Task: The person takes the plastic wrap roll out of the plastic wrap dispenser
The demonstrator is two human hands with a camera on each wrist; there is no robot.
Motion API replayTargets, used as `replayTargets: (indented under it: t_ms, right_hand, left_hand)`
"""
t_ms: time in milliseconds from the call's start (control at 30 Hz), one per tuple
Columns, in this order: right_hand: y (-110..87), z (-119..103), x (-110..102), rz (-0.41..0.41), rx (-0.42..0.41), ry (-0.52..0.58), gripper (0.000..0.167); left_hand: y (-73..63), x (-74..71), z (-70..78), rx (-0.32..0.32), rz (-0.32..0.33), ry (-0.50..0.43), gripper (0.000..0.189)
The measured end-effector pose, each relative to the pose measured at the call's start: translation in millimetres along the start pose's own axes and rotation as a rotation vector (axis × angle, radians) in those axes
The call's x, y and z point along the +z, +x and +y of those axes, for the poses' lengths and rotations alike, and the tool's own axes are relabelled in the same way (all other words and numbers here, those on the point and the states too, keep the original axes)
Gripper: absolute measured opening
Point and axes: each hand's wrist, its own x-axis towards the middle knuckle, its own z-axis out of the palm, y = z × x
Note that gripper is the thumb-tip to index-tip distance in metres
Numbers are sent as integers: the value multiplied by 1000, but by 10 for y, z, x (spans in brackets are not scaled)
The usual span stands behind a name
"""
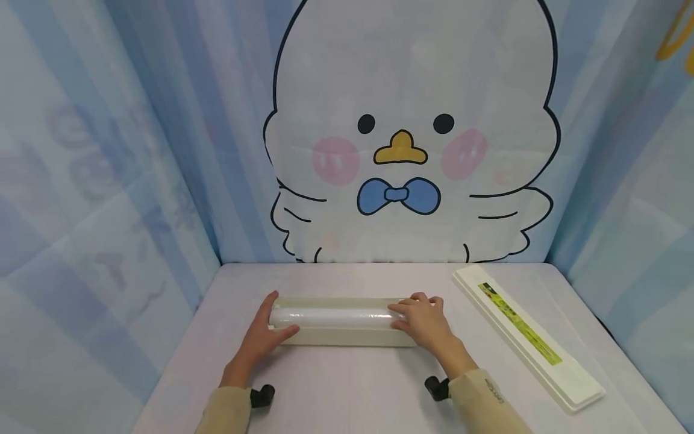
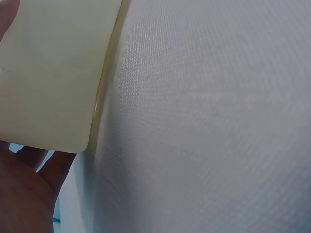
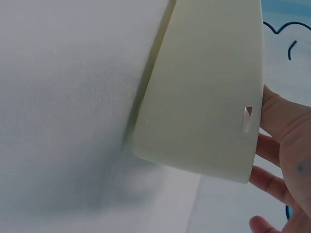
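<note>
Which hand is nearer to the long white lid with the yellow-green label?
Right. The right hand is at the right end of the box, left of the lid; the left hand is at the opposite end, farther away.

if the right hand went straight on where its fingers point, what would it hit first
Probably the shiny white roll in the cream box: the right hand points left along it, though contact already is unclear.

A pale table [image 1: 352, 392] with a woven-looking surface and rounded far corners carried a long cream box [image 1: 347, 337], lying crosswise near its middle, and, apart to the right, a long white lid [image 1: 517, 337] with a yellow-green label [image 1: 520, 323], lying slantwise
</note>
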Motion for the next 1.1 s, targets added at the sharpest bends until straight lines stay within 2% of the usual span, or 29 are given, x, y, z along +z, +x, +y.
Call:
replayTargets:
  t_ms: [233, 500, 900, 1100]
  right_hand:
    - [37, 2, -43, -62, 3, -10, 41]
    - [48, 3, -48, -98, 13, -9, 43]
    - [53, 33, -7, -92, -10, 20, 43]
    - [78, 50, -52, -61, -42, 10, 41]
  left_hand:
    - [-19, -9, 24, 1, -6, -12, 103]
    - [-4, 26, -1, 1, 4, -14, 103]
    - [-23, 27, 20, -15, 12, -7, 102]
    - [-6, 16, 26, -16, 25, -6, 103]
